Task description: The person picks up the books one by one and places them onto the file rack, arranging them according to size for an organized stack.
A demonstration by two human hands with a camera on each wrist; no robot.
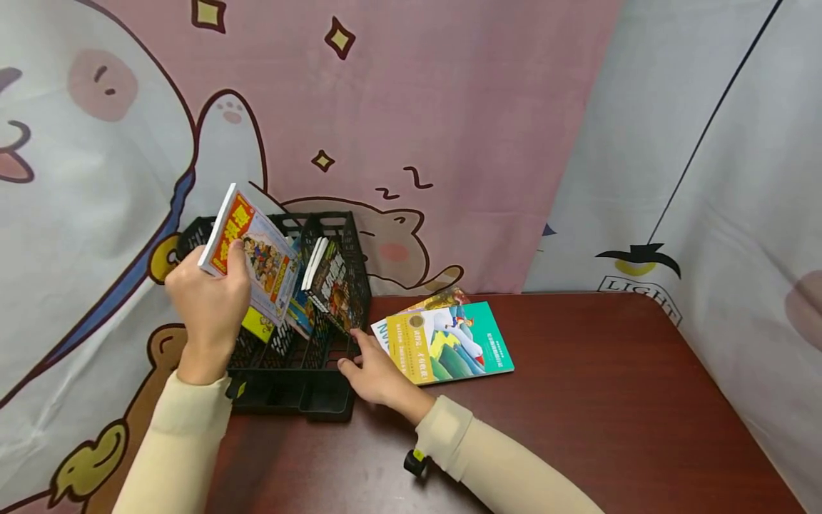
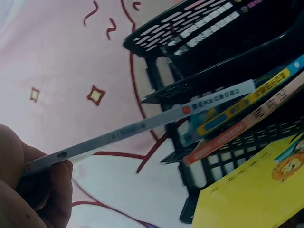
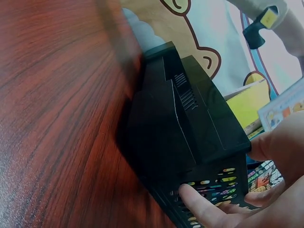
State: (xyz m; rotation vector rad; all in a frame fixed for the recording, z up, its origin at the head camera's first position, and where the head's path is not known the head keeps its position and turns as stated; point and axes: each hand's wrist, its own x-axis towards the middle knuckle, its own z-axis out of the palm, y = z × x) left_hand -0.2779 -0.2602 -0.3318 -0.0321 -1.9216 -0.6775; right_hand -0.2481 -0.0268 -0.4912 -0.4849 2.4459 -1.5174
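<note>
Fingers of the left hand (image 1: 208, 300) are grasping a book (image 1: 252, 254), tilting above the rack (image 1: 337, 227). Right hand (image 1: 379, 377), fingers relaxed, is bracing the rack's front; best keeping that pressure while lowering the book squarely into a slot.

We count one black mesh file rack (image 1: 334, 235) at ten o'clock on the table (image 1: 578, 400). One comic book (image 1: 253, 250) is in hand above it; at least three more books (image 1: 327, 282) stand in its slots. Two books (image 1: 449, 343) lie flat at the rack's three o'clock. Two hands: left hand (image 1: 208, 300), right hand (image 1: 375, 375).
</note>
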